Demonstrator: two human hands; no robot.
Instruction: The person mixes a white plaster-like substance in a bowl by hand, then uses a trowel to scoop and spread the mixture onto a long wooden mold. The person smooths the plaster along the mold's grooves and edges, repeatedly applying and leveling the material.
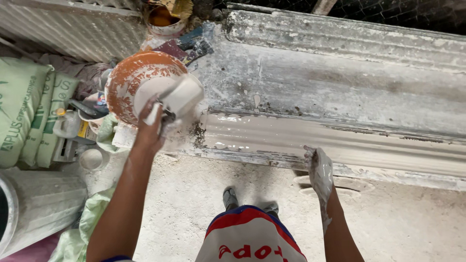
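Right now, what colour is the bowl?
Orange, smeared with white plaster; the bowl shows best in the head view.

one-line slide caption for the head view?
Left hand tips a small white cup at an orange bowl while plaster-coated right hand rests on the long wet moulding.

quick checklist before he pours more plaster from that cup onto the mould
1. Left hand grips the white cup firmly: ok.
2. Cup held over the orange basin, beside the mould's end: ok.
3. Plaster left in the cup: cannot tell.
4. Right hand, plaster-coated, rests on the mould's front edge: ok.
5. Long mould channel looks wet and smooth: ok.
6. Feet clear of the bench: ok.
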